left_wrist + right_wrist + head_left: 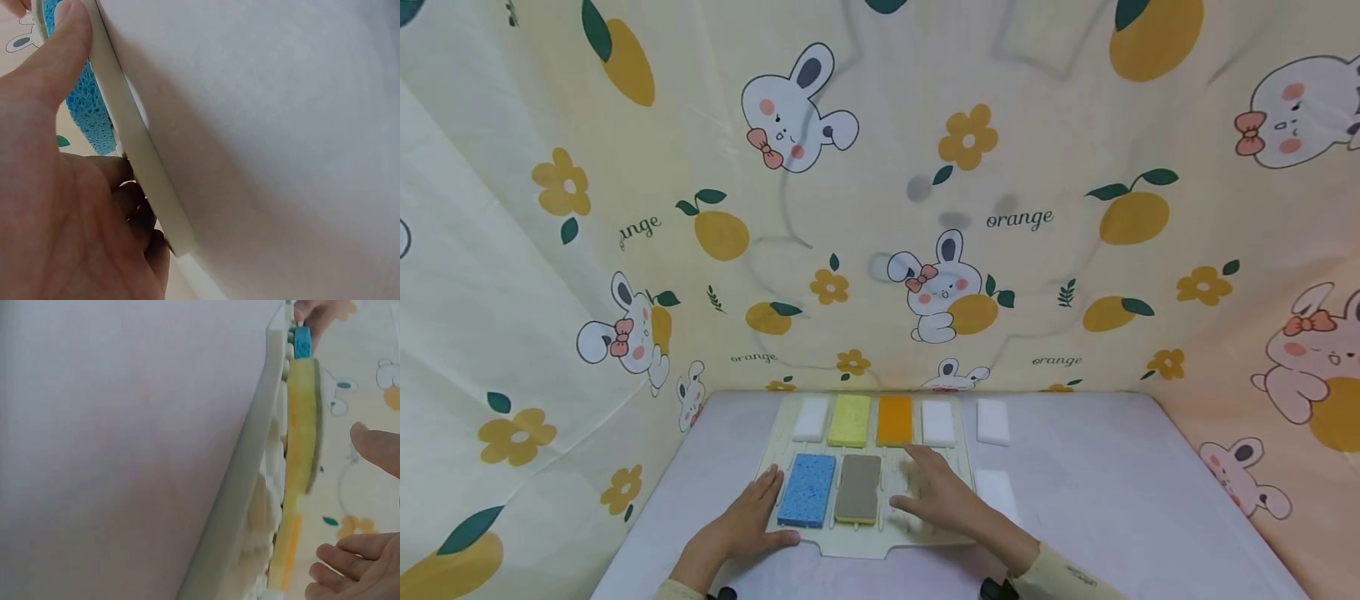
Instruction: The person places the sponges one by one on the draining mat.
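A cream tray [850,546] with raised ridges lies on the table. My left hand [741,521] rests against its left front corner, fingers along the side and thumb at the front edge. Beside that hand is a blue sponge [807,490] on the tray, and to its right a yellow sponge with a grey top [857,489]. My right hand [943,496] hovers over the tray's right part, holding nothing, its fingers loosely extended near the orange-topped sponge [895,421]. In the right wrist view, the right hand's fingers [344,562] are apart from the tray.
Along the tray's back row lie a white sponge [810,419], a yellow-green sponge [849,421] and another white sponge [937,423]. Two white pieces, one at the back [993,422] and one nearer [997,492], lie right of the tray. A patterned curtain [1045,275] encloses the table.
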A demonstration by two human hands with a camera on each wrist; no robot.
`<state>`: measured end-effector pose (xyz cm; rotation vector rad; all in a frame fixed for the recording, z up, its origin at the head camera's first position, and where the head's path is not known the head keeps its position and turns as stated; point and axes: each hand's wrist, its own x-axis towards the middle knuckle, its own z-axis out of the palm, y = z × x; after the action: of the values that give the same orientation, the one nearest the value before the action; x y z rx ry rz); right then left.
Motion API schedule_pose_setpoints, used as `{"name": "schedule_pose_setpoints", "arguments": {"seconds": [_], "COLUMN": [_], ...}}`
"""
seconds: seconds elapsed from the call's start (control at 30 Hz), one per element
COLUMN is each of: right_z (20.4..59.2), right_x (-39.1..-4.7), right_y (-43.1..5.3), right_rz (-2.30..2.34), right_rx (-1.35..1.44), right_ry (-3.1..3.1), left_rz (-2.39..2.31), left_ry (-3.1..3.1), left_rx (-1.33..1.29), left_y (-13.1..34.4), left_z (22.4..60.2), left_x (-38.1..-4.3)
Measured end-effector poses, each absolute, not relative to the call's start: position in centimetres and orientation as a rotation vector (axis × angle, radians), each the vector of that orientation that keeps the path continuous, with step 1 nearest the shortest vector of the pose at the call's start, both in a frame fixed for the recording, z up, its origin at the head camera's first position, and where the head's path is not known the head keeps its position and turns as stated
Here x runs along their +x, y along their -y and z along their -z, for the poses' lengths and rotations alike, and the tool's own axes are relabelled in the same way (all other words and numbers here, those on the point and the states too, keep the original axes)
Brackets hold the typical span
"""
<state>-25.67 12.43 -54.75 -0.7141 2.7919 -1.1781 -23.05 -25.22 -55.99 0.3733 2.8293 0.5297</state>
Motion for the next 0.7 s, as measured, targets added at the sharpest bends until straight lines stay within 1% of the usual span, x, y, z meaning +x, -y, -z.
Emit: {"name": "schedule_pose_setpoints", "arguments": {"seconds": [0.47, 0.7], "right_z": [54.2, 54.4], "right_x": [-25.3, -25.5], "right_y": [-17.0, -19.8], "right_rz": [1.214, 1.133], "right_rx": [-0.54, -0.567], "right_ry": [-2.825, -2.864], "left_rz": [-0.53, -0.512], "left_ry": [-2.824, -2.818], "left_rx": [0.367, 0.344], "left_y": [25.1, 25.1], "left_z": [56.2, 56.1], "left_x": [-23.0, -23.1]}}
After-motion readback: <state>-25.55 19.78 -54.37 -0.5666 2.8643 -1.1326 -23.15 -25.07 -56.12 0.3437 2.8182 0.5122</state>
